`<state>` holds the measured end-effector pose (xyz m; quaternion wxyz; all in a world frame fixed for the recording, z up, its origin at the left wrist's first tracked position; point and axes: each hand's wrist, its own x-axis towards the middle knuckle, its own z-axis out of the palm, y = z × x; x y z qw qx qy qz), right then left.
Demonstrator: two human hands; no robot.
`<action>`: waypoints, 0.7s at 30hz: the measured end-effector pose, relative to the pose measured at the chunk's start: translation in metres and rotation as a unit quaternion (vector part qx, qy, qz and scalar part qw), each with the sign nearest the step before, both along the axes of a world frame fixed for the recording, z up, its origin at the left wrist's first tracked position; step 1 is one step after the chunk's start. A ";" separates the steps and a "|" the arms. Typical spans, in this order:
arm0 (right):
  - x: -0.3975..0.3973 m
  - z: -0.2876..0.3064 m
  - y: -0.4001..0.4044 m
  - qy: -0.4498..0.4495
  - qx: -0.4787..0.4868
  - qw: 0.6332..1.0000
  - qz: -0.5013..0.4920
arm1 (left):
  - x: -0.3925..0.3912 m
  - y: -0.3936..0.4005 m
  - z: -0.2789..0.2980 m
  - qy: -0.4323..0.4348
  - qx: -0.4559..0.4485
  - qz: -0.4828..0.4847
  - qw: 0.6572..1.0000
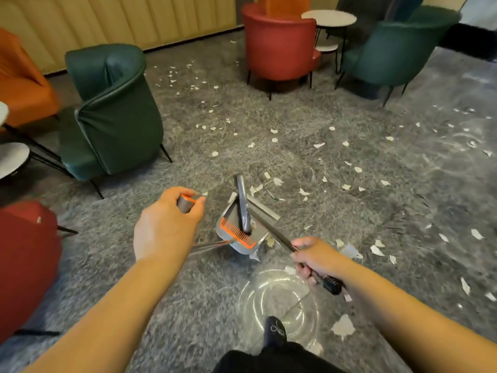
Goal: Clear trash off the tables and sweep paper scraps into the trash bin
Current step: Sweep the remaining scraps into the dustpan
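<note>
Mostly unswept, as far as this view showed:

Floor (349, 109): dark grey and glossy, with white paper scraps (320, 145) spread over most of it, from the armchairs at the far side to the person's shoe (274, 332). I judged that the sweeping was only at its beginning.

Armchairs: a green armchair (118, 114) stood at the left and a red armchair (279, 47) at the far side; many scraps lay between them.

Side table (328, 18): round and white, behind the red armchair. No trash was visible on its top, so perhaps the table part was already done, but I cannot say this for the other tables.

Trash bin: not visible in this view, so the emptying step was not yet possible to judge.

Dustpan (242, 227): grey with an orange comb edge, near the floor in front of the person. I could see no scraps inside the pan.

Broom (243, 203): its grey head was resting in the dustpan, so it was not sweeping at this moment.

Left hand (166, 224): curled around the grey, orange-ringed end of the dustpan handle (186, 203).

Right hand (316, 258): gripping the dark broom handle (274, 232) near its black end.

Largest scrap (343, 326): lay close to the shoe, well apart from the dustpan.
</note>
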<state>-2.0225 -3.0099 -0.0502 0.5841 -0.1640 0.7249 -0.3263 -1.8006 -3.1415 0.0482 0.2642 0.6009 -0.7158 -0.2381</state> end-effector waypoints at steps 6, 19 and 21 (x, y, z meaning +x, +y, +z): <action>-0.053 0.016 -0.127 0.003 -0.008 1.000 0.022 | -0.045 -0.103 0.007 0.017 -0.004 0.052 0.998; -0.119 -0.005 -0.413 -0.038 0.013 0.999 0.026 | -0.108 -0.389 0.000 0.000 0.005 0.044 0.999; -0.128 -0.002 -0.449 -0.036 0.003 0.999 0.033 | -0.120 -0.432 0.003 -0.001 0.004 0.034 0.999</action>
